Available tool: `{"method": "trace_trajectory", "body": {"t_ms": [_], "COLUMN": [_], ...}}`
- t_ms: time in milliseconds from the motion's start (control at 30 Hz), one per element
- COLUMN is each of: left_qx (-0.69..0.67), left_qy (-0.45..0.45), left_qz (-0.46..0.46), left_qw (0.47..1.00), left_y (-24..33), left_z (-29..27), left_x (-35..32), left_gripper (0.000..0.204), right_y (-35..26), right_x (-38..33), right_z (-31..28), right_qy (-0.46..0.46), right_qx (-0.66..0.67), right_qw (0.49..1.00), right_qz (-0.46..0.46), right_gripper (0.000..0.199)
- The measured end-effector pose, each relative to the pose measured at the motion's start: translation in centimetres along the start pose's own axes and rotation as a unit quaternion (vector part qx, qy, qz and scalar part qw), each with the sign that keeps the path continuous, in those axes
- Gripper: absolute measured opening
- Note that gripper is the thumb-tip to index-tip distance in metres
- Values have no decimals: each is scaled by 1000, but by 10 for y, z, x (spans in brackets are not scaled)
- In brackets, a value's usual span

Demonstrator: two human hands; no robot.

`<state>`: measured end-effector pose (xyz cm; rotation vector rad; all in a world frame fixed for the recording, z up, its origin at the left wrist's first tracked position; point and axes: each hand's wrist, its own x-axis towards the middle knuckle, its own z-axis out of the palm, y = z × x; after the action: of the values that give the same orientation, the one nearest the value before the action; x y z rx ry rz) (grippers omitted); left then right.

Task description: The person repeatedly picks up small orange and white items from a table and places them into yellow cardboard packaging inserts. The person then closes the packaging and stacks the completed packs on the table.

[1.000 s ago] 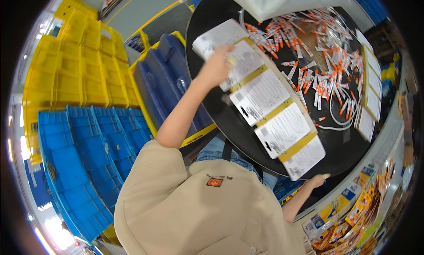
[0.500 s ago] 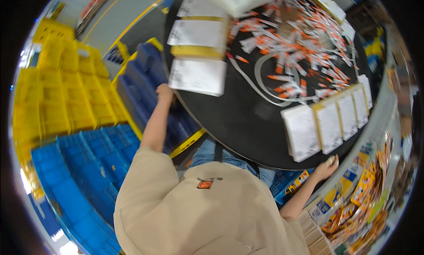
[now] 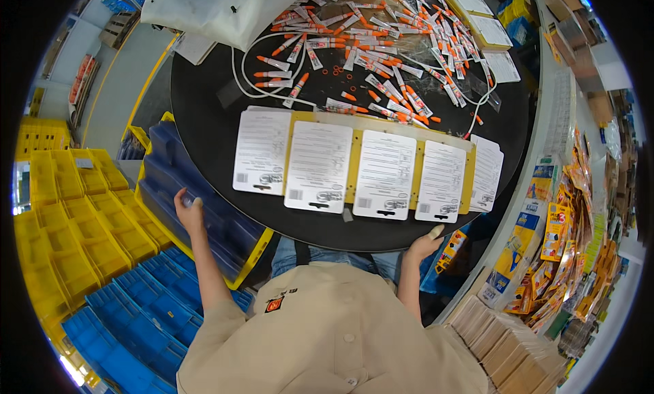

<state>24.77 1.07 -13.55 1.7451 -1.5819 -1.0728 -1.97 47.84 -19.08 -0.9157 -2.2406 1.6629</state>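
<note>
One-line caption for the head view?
Left hand reaches into blue trays; right hand rests at round table edge.

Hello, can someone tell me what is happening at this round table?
A person sits at a round black table. Five printed cards lie in a row at its near edge, with many small orange-capped tubes scattered behind. The left hand reaches into stacked blue trays beside the table; the right hand rests at the table's edge.

— Where does the view sit?
— On the person's head, looking steeply down over the chest at the round black desk (image 3: 204,121), fairly near.
— Other views?
— Just this one fisheye; edges bend toward its rim.
</note>
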Motion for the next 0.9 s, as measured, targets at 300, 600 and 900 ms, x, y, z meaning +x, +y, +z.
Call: {"method": "trace_trajectory", "body": {"t_ms": [300, 600, 900], "left_qx": [-339, -163, -68], "left_qy": [-380, -633, -677], "left_qz": [-34, -73, 284], "left_qw": [860, 753, 676], "left_y": [94, 103, 217], "left_z": [37, 21, 39], "left_x": [-194, -224, -225], "left_gripper": [35, 19, 31], "right_y": [-76, -138, -155], "right_x": [-8, -64, -122], "right_z": [-33, 20, 103], "right_qy": [-92, -404, -470], "right_qx": [-272, -300, -11], "right_qw": [826, 557, 525], "right_qz": [-485, -661, -709], "right_gripper": [84, 52, 31]}}
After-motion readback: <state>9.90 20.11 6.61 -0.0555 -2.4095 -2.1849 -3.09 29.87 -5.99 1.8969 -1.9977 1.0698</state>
